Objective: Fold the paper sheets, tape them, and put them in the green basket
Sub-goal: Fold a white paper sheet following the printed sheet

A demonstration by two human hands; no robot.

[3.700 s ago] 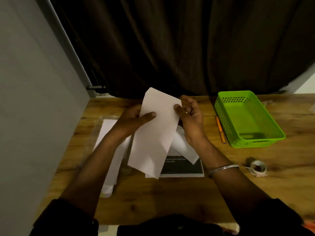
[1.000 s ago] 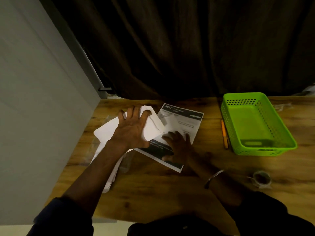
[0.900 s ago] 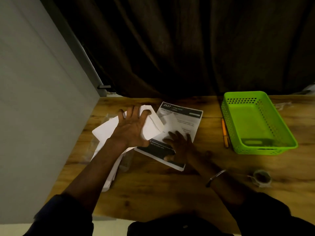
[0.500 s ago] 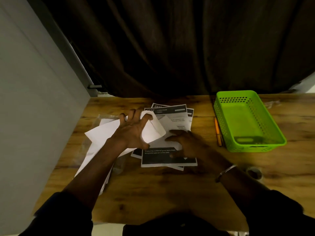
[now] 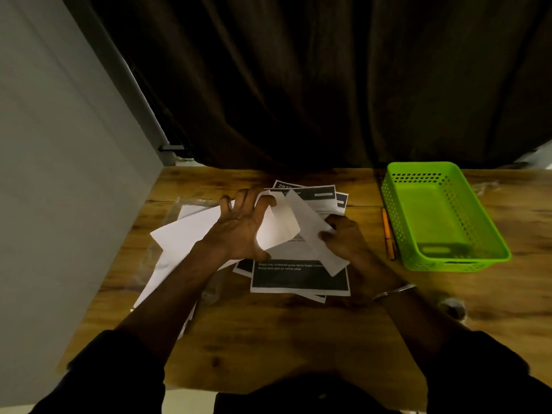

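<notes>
Wooden table spans the view from the near edge to the far wall line. 2 dark sleeves enter from the bottom edge, with both forearms extended over the surface.

On the near right, a tape roll lies flat; it is blurred. A metal bracelet sits on the right wrist.

At mid-table, a stack of printed sheets with black bands lies flat and slightly fanned.

Above that stack, the left hand grips a loose bunch of white sheets, fingers curled over the top edge and thumb below. The bunch trails toward the left edge of the table.

The right hand pinches 1 folded sheet between thumb and fingers. This sheet runs diagonally, its far end beside the left hand's fingers and its near end over the printed stack.

An orange pencil lies just beside the left wall of the green basket. The basket stands on the right side of the table, apart from both hands.

Behind the table hang a dark curtain and, at left, a grey wall.
</notes>
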